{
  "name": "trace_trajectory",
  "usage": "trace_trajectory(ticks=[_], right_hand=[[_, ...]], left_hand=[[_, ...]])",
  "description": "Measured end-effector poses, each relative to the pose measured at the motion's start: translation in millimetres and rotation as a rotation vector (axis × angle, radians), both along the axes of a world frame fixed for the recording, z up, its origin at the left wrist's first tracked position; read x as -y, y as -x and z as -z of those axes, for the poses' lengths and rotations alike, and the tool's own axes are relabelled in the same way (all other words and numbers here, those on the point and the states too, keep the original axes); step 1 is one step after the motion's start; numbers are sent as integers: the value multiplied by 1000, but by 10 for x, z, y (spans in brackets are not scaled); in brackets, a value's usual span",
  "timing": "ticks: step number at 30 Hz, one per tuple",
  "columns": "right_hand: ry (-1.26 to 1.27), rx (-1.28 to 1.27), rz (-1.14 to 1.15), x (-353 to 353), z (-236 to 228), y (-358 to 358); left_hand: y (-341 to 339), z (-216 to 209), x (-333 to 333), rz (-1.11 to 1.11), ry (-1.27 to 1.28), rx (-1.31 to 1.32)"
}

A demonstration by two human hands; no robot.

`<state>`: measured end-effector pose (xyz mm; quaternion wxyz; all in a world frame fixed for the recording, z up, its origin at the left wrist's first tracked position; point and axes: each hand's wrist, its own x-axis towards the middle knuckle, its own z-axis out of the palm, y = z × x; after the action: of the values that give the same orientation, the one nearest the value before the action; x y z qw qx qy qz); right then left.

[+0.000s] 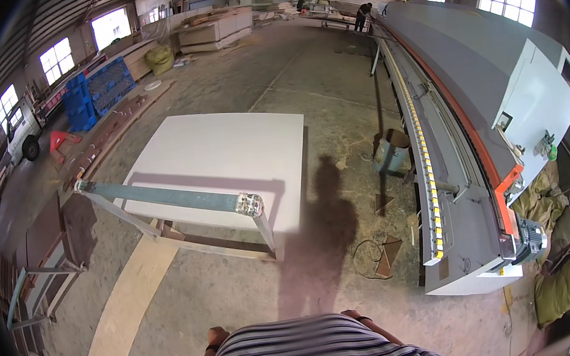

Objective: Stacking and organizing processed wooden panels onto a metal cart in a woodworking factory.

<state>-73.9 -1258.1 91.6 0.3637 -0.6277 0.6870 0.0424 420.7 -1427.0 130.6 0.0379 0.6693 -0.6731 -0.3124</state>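
Note:
At the lower edge, on either side of my striped shirt (295, 344), my left hand (217, 336) and my right hand (352, 315) hang low, each with a dark band at the wrist. The left looks curled, but its fingers are too small to make out. My shirt mostly hides the right one. Neither hand touches anything that I can see. Ahead stands a metal stand (266, 232) with a grey-green roller (169, 196) across its top. Beyond it a large white panel (226, 142) lies flat, and the roller's shadow falls on it.
A long grey machine (466, 152) with an orange rail (455, 108) runs along the right, with a bucket (391, 153) beside it. A plywood strip (125, 313) lies at left. Farther off are blue pallets (99, 93), stacked boards (214, 31) and a person (361, 17) bending over.

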Motion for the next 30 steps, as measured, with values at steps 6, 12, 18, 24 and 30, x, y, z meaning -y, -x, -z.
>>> trace_trajectory(ticks=[6, 12, 18, 24, 30], right_hand=[[-6, 18, -23, 52, -74, -19], [-21, 6, -17, 81, -151, -35], [-38, -15, 1, 48, -134, -3], [-44, -23, 18, 53, -182, 20], [-48, -17, 11, 98, -228, -1]], left_hand=[[-110, 522, 53, 221, -30, 239], [-170, 566, 17, 238, 21, 219], [-6, 113, -53, 95, -83, 93], [-31, 421, -20, 381, 47, 230], [-236, 995, -6, 646, -17, 475]])
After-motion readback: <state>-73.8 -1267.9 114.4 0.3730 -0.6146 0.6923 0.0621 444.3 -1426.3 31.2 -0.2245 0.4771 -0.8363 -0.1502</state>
